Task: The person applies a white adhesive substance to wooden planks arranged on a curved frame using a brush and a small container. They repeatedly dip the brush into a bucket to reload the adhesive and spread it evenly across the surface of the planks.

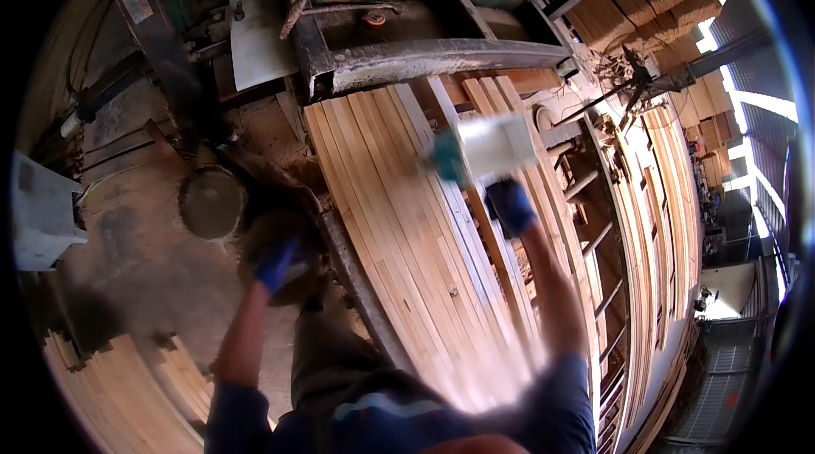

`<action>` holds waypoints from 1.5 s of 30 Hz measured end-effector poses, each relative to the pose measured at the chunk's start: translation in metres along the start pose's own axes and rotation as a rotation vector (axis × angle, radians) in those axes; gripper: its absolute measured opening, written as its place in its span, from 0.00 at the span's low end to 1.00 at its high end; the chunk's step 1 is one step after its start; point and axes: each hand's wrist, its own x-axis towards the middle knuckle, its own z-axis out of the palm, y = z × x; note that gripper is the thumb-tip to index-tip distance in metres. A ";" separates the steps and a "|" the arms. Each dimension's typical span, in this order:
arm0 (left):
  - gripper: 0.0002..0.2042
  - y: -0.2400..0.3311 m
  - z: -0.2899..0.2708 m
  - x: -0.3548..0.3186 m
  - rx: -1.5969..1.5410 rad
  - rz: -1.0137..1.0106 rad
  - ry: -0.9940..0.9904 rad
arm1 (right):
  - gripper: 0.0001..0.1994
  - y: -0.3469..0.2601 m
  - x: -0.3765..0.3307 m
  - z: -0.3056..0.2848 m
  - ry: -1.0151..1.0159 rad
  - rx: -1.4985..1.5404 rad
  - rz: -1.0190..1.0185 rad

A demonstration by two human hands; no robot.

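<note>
- The right hand (510,206), in a blue glove, closes round the near end of a blurred white and teal block-shaped object (486,148), lifted above the slats.
- The left hand (277,265), also gloved blue, hangs low on the left; its grip cannot be told.
- Judged step: working along the bed of long pale wooden slats (399,225); next calls for steady aim.
- The slats' long axis runs near to far, toward the green rusted steel machine frame (424,21).
</note>
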 end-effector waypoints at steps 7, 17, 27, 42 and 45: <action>0.24 0.092 0.086 0.087 -0.520 0.001 -0.363 | 0.15 0.021 -0.227 -0.054 -0.059 -0.192 0.370; 0.30 0.024 0.083 0.186 -0.527 -0.051 -0.337 | 0.16 -0.053 0.057 0.014 -0.061 0.073 0.034; 0.32 0.041 0.094 0.169 -0.505 -0.085 -0.416 | 0.17 -0.062 0.162 0.034 -0.155 0.180 -0.210; 0.35 0.047 0.125 0.174 -0.584 -0.088 -0.477 | 0.09 -0.034 -0.056 0.044 -0.089 -0.076 -0.165; 0.35 0.042 0.120 0.177 -0.618 -0.080 -0.459 | 0.12 -0.059 0.032 0.088 -0.140 0.011 -0.207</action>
